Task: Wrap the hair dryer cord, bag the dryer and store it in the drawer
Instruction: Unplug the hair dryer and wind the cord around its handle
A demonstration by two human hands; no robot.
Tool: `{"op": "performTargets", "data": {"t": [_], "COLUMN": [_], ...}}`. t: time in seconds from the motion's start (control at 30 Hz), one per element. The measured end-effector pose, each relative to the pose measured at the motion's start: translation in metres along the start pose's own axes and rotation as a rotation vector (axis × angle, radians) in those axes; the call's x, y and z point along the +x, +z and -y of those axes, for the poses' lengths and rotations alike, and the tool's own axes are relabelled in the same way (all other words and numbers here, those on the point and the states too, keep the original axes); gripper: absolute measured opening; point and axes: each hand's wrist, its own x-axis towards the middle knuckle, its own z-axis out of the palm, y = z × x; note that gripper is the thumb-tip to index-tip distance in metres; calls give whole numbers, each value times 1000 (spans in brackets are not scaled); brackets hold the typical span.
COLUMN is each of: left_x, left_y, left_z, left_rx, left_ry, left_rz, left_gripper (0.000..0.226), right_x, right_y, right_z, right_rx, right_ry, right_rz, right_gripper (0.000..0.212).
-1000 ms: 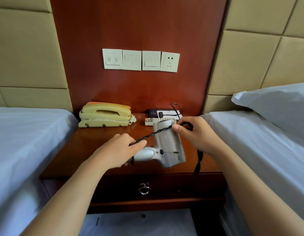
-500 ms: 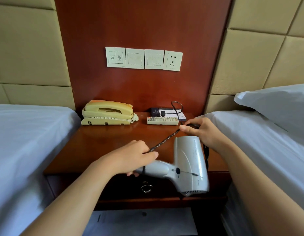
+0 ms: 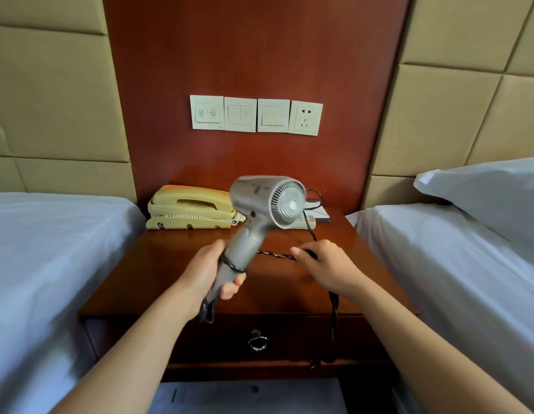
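Dryer (image 3: 259, 210) sits in our grip above the middle of the surface (image 3: 170, 264), lifted clear of it, with the round grille facing us and the handle slanting down to our left.

A white bed (image 3: 50, 249) lies left of the surface and another bed (image 3: 454, 279) lies right of it, with a pillow (image 3: 492, 189) at its head. Under the surface top is the drawer (image 3: 218, 339), closed, with a ring pull (image 3: 257, 342) at its middle. A phone (image 3: 191, 209) stands at the surface's back left. Four wall plates (image 3: 255, 115) hang above it.

Our left hand (image 3: 209, 273) is wrapped round the dryer's handle, above the surface's front. Our right hand (image 3: 325, 264) is just to the right of it and pinches the cord (image 3: 277, 254) in curled fingers. The twisted black cord makes one loop round the handle and runs taut to the right hand. From there it drops over the surface's front edge, past the drawer's right end. A short bend of it hangs below the left hand. A remote (image 3: 307, 224) lies at the back of the surface, mostly hidden behind the dryer.
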Motion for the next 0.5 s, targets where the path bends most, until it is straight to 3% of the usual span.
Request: {"op": "performTargets", "data": {"t": [0.27, 0.4, 0.5], "left_x": [14, 12, 9], "left_y": [-2, 4, 11], "left_z": [-3, -5, -7], "left_rx": [-132, -63, 96], "left_ry": [-39, -1, 51], "left_rz": [-260, -372, -445], "left_gripper": [44, 38, 37], "right_x": [-12, -13, -18], "right_y": [5, 4, 2], "right_z": [25, 31, 37], "right_rx": [-292, -398, -525], "right_ry": [-288, -414, -482], "right_rz": [55, -51, -231], "right_gripper": [29, 33, 35]}}
